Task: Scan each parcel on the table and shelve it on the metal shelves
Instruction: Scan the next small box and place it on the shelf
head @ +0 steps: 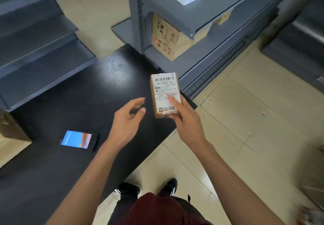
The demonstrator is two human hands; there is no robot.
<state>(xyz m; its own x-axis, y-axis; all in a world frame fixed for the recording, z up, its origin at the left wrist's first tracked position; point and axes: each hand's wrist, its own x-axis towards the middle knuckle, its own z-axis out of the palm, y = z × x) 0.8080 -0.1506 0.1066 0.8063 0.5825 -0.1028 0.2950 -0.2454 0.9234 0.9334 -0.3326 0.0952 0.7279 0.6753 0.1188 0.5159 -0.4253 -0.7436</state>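
Fingers (172,100) around labelled parcel (165,95)

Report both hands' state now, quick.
Left hand: open, fingers loosely curled, holding nothing, above the black table.
Right hand: holding the small labelled parcel, thumb on its label.

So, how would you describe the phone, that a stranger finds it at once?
Start at the black table between the grey shelves. The phone lies flat near its left edge, left of the open left hand. It is the only thing with a lit blue screen; the parcel is in the right hand.
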